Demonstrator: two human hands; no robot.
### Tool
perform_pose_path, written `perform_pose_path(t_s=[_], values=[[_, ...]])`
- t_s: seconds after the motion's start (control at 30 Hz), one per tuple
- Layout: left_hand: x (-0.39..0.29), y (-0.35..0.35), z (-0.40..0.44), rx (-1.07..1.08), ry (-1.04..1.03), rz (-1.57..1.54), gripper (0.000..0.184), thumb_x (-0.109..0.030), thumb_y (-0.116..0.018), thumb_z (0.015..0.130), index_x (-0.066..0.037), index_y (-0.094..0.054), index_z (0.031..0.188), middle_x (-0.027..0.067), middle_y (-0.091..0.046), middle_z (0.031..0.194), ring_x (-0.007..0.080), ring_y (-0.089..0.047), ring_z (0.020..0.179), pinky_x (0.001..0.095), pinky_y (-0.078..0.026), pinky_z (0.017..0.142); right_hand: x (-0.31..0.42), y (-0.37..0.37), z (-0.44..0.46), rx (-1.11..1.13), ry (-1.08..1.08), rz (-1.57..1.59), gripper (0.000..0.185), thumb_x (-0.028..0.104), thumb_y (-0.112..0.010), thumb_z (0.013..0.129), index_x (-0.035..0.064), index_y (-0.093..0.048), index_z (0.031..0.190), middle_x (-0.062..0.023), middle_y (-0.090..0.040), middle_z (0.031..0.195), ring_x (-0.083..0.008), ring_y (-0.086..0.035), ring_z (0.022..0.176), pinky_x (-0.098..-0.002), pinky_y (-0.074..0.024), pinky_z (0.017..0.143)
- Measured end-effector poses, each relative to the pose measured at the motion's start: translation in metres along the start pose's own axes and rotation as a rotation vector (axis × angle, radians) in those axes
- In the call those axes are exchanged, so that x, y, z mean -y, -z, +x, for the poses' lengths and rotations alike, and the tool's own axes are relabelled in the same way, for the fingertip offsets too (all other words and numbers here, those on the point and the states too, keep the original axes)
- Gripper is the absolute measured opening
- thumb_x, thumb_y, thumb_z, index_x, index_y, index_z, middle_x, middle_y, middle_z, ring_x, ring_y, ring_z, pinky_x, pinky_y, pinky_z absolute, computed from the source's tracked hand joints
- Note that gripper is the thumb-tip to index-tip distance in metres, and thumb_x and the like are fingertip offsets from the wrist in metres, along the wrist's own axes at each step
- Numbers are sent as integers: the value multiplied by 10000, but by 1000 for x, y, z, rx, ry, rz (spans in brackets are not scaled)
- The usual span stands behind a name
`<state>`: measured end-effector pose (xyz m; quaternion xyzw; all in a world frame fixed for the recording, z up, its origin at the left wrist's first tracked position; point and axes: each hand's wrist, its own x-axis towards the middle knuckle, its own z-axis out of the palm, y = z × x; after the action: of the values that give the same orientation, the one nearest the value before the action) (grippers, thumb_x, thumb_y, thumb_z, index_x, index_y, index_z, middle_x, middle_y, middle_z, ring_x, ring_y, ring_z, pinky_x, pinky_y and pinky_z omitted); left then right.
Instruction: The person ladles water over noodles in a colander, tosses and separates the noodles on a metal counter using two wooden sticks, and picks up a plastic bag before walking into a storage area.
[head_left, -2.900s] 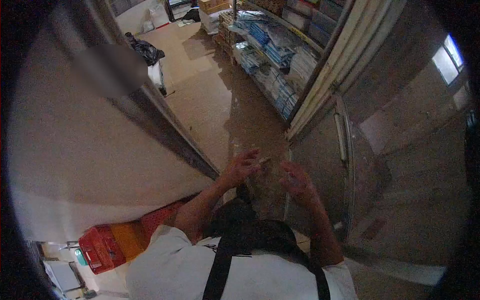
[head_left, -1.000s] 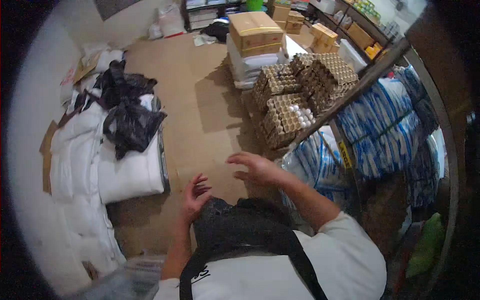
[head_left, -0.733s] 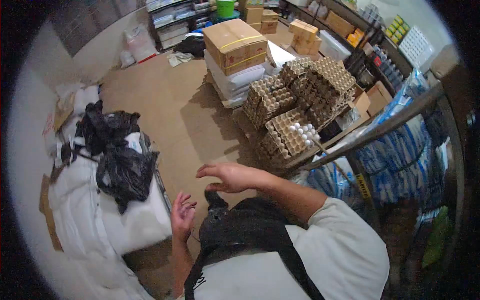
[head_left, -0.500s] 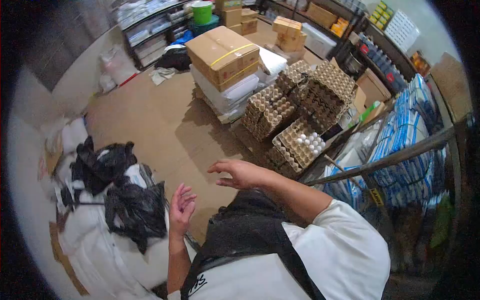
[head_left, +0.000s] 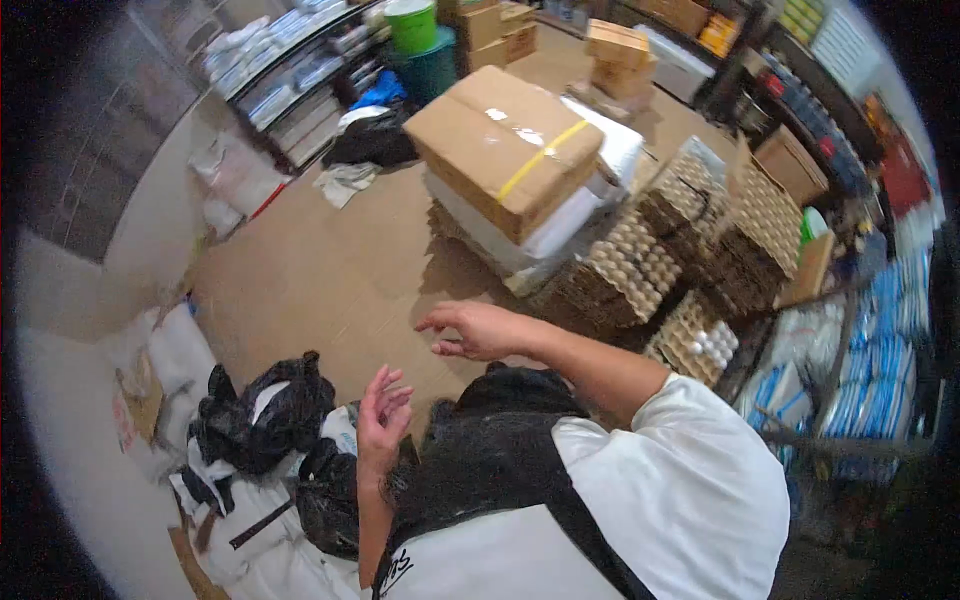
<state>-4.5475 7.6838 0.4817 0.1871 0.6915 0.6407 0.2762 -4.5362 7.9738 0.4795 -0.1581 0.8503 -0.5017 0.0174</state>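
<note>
My right hand (head_left: 472,330) hovers in front of my body, fingers apart and slightly curled, with nothing in it. Lower and to its left is my left hand (head_left: 384,415), palm turned inward, its fingers loosely spread and empty. Neither hand touches anything. Nearest my left hand lies a black plastic bag (head_left: 330,490), partly hidden by the forearm. Another black bag (head_left: 262,415) rests beyond it on white sacks (head_left: 270,550). Past my right hand stands a cardboard box (head_left: 505,145) with a yellow strap, on top of white packages.
Stacked egg trays (head_left: 640,260) stand right of the box; one tray (head_left: 685,340) holds several white eggs. Blue-and-white bundled packs (head_left: 870,385) fill a rack at right. A green bucket (head_left: 411,28) sits at the back, near shelves (head_left: 290,60). Brown floor (head_left: 310,260) lies ahead.
My view has shifted: the box and egg trays appear larger and further right, and the black bags sit lower. Both hands keep nearly the same empty pose.
</note>
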Motion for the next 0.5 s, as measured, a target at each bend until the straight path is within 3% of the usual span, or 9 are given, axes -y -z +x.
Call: perform_pose_path(t_s=[0.1, 0.27, 0.5], values=[[-4, 52, 57, -110, 23, -49, 683, -29, -629, 902, -48, -346, 1523, 156, -491, 1436, 252, -579, 1203, 399, -443, 1057, -3, 23, 106, 104, 91, -50, 396, 189, -682, 927, 21, -587, 1274, -178, -610, 1246, -367, -603, 1141, -435, -499, 960], [5, 154, 176, -181, 3, -141, 700, -62, -652, 894, -55, -347, 1524, 139, -480, 1439, 245, -576, 1196, 397, -444, 1049, -50, 42, 256, 110, 149, -53, 384, 214, -651, 949, 40, -585, 1285, -169, -612, 1251, -400, -610, 1114, -476, -504, 926], [-38, 275, 386, 83, 47, -38, 669, -81, -690, 898, -41, -392, 1495, 133, -536, 1399, 230, -601, 1180, 382, -459, 1038, -121, 87, 396, 13, -131, -74, 389, 223, -672, 934, 66, -600, 1283, -173, -616, 1248, -373, -634, 1085, -453, -520, 921]])
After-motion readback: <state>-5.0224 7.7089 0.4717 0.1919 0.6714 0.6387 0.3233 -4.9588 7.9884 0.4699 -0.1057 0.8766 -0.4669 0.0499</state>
